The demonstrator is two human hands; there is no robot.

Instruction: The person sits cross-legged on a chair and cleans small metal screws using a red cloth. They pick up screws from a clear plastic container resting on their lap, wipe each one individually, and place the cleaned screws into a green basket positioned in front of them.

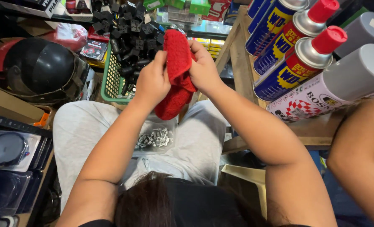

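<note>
Both my hands hold a red fuzzy cloth (177, 59) up in front of me, over my lap. My left hand (152, 82) pinches its left side. My right hand (204, 69) grips its right side, fingers curled into the fabric. The cloth's lower end (170, 105) hangs between my wrists. Whether anything is wrapped inside it is hidden. On my lap, on grey trousers (82, 126), lies a clear bag of small metal parts (154, 138).
A green basket (110, 82) heaped with black plastic parts (132, 33) stands just beyond my hands. A black helmet (39, 67) sits at left. On the wooden shelf (241, 54) at right lie several spray cans (298, 63). Another person's arm (357, 147) reaches in at right.
</note>
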